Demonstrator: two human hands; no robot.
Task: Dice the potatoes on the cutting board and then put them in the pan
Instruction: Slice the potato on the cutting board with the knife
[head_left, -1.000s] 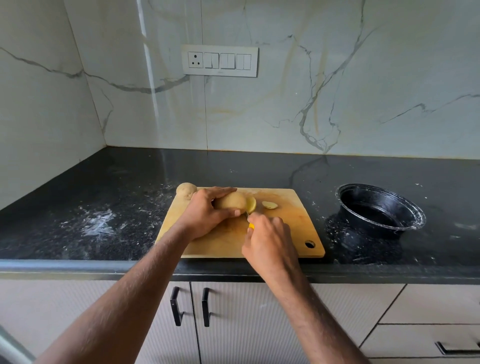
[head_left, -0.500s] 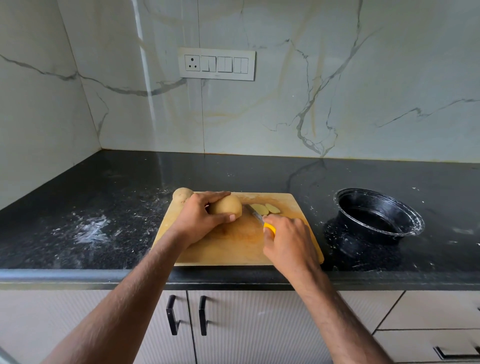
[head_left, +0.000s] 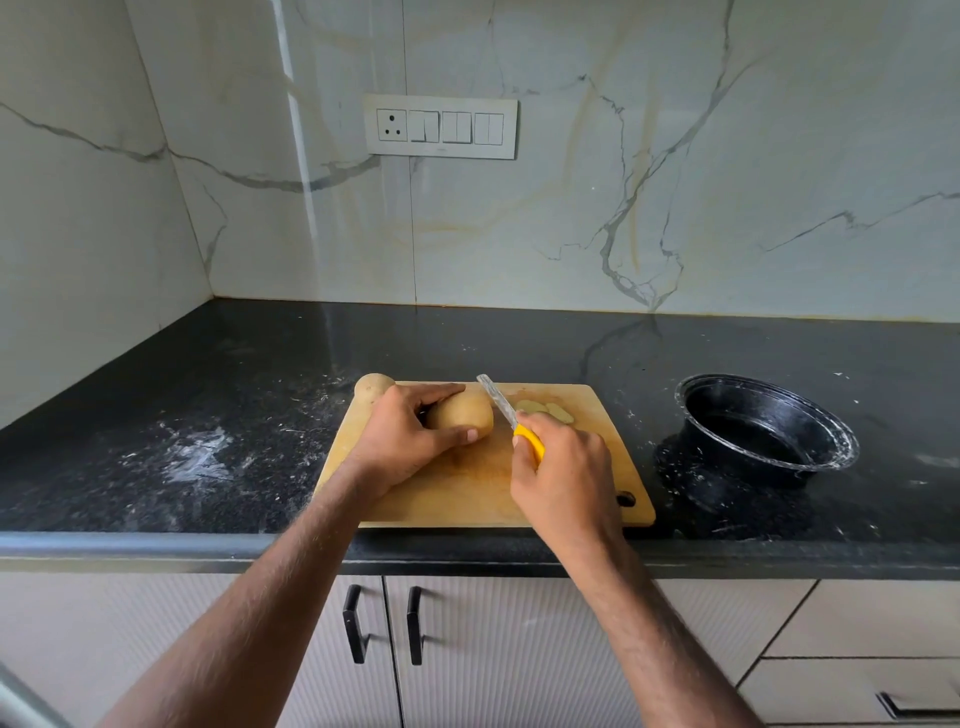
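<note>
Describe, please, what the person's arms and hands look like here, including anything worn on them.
Both forearms are bare, with no sleeves in view, and show visible hair. The left hand and the right hand wear no gloves, and I see no rings, watch or bracelet on either hand or wrist. Fingernails look short. No markings show.

Cutting board (head_left: 467, 499) on the counter (head_left: 156, 441), near its front edge. Pan (head_left: 763, 436) on the counter right of the board, apart from it. Whole potato (head_left: 371, 387) at the board's far-left corner. Second potato (head_left: 462, 413) on the board, right of the first. Slices (head_left: 545, 410) further right, knife (head_left: 501, 408) between them and the second potato.
</note>
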